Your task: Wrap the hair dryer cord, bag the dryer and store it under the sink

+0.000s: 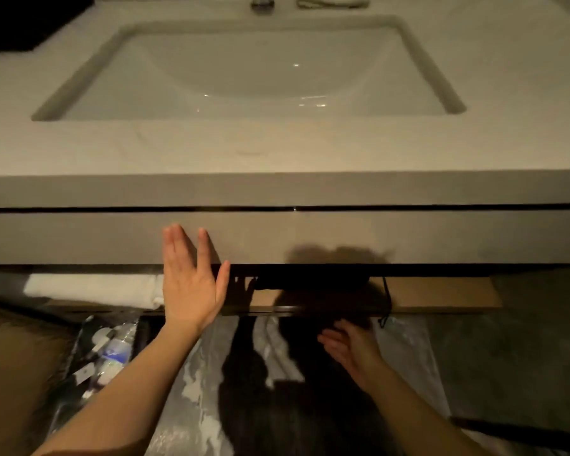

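Storing step, nearly done: dark bag (313,284) lying on shelf (441,292) under sink (244,70). Left hand (191,284) spread flat, right hand (349,347) open, both empty. Next, probably just backing away.

Glossy white ceramic basin (254,77) at top centre; matt smooth stone-look countertop (277,149); soft cloth towel (93,287) lower left.

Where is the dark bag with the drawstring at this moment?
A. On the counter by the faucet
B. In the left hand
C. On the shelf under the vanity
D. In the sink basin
C: the dark bag lies on the shelf under the vanity, its drawstring hanging over the edge, with both the left hand and right hand open and empty.
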